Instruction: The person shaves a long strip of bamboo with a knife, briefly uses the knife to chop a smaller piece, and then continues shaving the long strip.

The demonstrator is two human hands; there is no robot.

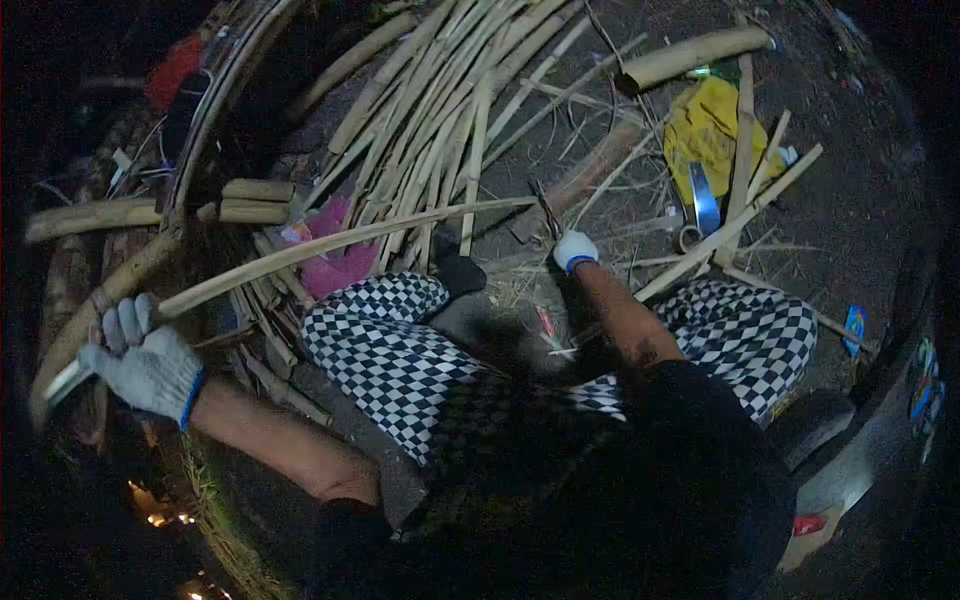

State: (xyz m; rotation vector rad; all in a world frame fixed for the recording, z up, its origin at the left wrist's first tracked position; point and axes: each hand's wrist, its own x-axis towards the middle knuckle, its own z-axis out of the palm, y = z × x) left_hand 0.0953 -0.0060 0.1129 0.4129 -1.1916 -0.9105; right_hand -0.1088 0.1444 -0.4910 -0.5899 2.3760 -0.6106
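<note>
A long, slightly bent bamboo strip runs from the lower left up to the middle. Near its left end my left hand, in a grey-white glove, is wrapped round it. My right hand, in a white glove with a blue cuff, is closed on the handle of a dark, narrow tool. The tool's upper part meets the strip's right end. Beyond the right hand lies a thick brown piece of wood on the ground.
Many split bamboo strips lie piled ahead. A bamboo tube, a yellow cloth, a wide blade and a tape roll are at the right. Pink mesh lies left. Small flames glow lower left.
</note>
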